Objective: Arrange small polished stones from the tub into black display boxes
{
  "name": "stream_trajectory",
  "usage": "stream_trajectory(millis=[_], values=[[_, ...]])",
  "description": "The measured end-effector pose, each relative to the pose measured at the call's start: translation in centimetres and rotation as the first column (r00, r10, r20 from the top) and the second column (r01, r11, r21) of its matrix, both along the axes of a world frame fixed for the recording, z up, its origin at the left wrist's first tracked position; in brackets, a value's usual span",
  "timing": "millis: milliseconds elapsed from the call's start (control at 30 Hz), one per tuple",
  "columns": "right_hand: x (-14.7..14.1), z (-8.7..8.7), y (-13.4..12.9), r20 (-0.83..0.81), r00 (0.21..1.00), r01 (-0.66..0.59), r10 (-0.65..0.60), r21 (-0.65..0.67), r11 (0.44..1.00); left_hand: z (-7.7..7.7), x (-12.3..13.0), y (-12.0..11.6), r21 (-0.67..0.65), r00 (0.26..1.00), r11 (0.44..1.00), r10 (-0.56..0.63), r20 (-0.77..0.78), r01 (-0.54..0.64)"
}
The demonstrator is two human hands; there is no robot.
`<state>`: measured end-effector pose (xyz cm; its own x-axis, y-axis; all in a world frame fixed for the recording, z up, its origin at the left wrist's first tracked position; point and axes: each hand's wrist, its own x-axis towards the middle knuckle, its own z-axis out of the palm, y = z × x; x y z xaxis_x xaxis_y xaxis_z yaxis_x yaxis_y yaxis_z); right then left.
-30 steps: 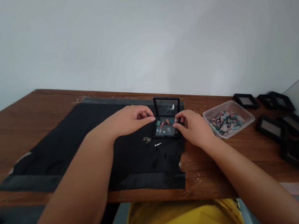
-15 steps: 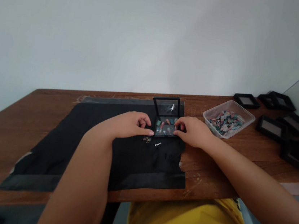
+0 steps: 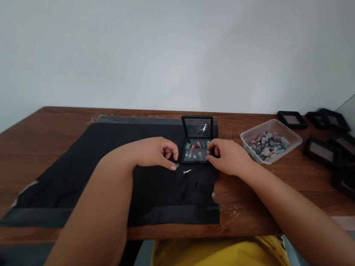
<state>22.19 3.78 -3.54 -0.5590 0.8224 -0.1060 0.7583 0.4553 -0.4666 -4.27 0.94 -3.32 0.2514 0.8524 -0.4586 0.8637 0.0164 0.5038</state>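
A small black display case (image 3: pixel 197 160) stands on the black mat with its clear-windowed lid (image 3: pixel 198 128) raised. Several teal, pink and pale nail-shaped pieces (image 3: pixel 192 149) lie in its base. At the case's right edge, my right hand (image 3: pixel 228 156) is closed, thumb and fingers on the rim; a reddish bit shows between them. My left hand (image 3: pixel 158 152) is on the mat just left of the case. Its thumb and curled fingers are apart, with the thumb tip at some small greenish pieces (image 3: pixel 177 165), partly hidden. A white sliver (image 3: pixel 187 171) lies in front of the case.
A clear plastic tub (image 3: pixel 287 150) full of similar coloured pieces stands to the right. Beyond it, several black frame-like cases (image 3: pixel 322 153) lie on the wooden table (image 3: pixel 10 147) near the wall. The black mat (image 3: pixel 105 141) is taped down under my left arm.
My left hand has moved slightly down and left, from the case's front-left corner to the small pieces, now mostly covered. My right hand stays at the case's edge.
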Motion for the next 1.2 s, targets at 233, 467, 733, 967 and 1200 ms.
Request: stream_trajectory(millis=[233,467,733,967,1200], values=[[0.1,-0.1,0.0,-0.011,1.000,0.003,-0.003,-0.002,1.000,0.4,0.2,-0.1,-0.038,1.000,0.999,-0.027,0.006,0.027],[0.0,0.1,0.0,-0.004,1.000,0.009,-0.009,-0.007,1.000,0.4,0.8,-0.5,0.059,1.000,0.998,-0.021,0.011,0.020],[-0.4,0.6,-1.2,0.065,0.996,-0.062,0.053,0.146,0.987,0.5,2.0,-0.3,0.264,0.998,0.963,0.057,0.014,-0.059],[-0.6,0.5,-1.4,0.125,0.991,-0.049,0.035,0.114,0.992,0.3,3.1,-0.3,0.310,0.993,0.943,0.107,0.051,-0.118],[-0.7,0.4,-1.3,0.111,0.993,-0.054,0.042,0.103,0.993,0.3,3.4,-0.3,0.299,0.994,0.948,0.097,0.052,-0.108]])
